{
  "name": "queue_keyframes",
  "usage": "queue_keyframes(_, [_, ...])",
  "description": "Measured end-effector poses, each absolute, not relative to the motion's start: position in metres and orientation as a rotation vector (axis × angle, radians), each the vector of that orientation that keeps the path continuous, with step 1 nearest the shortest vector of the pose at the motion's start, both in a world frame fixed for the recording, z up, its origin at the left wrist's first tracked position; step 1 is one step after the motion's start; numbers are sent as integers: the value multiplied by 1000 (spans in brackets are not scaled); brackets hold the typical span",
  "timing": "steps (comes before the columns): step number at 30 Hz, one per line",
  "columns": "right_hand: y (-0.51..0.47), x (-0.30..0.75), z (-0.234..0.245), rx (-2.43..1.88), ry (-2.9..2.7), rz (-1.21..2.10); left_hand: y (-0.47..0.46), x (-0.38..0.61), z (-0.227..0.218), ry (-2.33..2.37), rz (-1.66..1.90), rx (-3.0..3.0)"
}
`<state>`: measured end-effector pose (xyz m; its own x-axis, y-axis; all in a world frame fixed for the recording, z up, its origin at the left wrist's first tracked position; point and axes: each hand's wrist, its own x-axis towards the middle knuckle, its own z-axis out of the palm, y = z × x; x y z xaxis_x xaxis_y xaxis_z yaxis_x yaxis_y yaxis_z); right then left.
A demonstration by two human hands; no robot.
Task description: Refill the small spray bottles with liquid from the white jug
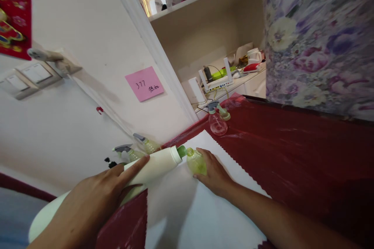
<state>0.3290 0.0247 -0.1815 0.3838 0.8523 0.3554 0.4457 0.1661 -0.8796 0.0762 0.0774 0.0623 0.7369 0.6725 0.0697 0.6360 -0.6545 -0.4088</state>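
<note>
My left hand [108, 183] is closed around a long pale green thermos-like jug [157, 165], tilted with its mouth to the right. At that mouth a small green piece [181, 151], perhaps a funnel or spout, reaches the neck of a see-through yellow-green bottle [196, 163]. My right hand [214, 173] grips this small bottle from its right side, above the white cloth [178, 202]. Whether liquid is flowing I cannot make out. Part of the jug is hidden behind my left hand and forearm.
Two yellowish spray bottles [151, 146] stand by the wall behind the jug. A clear spray bottle [217, 123] and a loose green spray head [224, 113] are at the cloth's far end. A router [219, 82] sits on the shelf beyond the dark red tabletop [292, 155].
</note>
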Motion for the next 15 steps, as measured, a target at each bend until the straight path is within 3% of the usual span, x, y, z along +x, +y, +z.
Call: queue_keyframes(15, [25, 328, -183, -1456, -1230, 438, 70, 79, 67, -961, 214, -2482])
